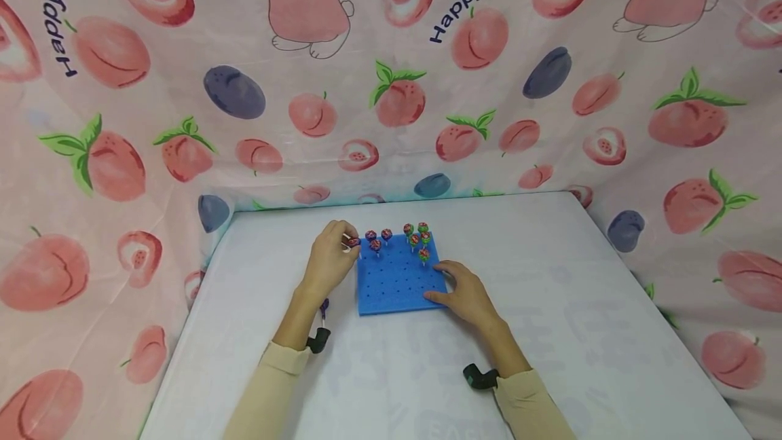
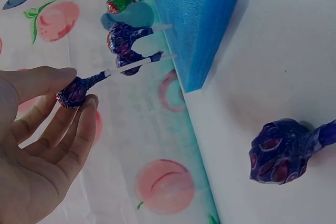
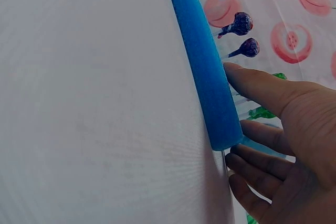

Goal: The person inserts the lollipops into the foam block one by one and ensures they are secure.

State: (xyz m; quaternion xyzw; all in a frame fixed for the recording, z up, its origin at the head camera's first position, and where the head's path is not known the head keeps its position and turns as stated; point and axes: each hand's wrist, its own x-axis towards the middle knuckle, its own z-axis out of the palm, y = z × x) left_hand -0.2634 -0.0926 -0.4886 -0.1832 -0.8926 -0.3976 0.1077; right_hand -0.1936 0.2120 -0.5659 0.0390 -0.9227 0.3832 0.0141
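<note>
My left hand (image 1: 332,257) pinches a purple-wrapped lollipop (image 2: 73,93) by its candy head, between thumb and fingertips. Its white stick points toward the left edge of a blue foam board (image 1: 391,290) dotted with small holes. Several lollipops stand upright in the board: purple ones (image 1: 375,245) at the back left, green ones (image 1: 424,255) at the back right. At the board's right side, my right hand (image 1: 467,292) rests with the thumb on the near right part and relaxed fingers along the edge. Another purple lollipop (image 2: 278,153) lies on the table beside my left wrist.
The board lies on a white-covered table (image 1: 391,372). Behind and at both sides hangs a pink curtain (image 1: 342,73) printed with fruit. A black wrist-worn device (image 1: 319,340) sits at the left wrist, another black device (image 1: 479,377) at the right.
</note>
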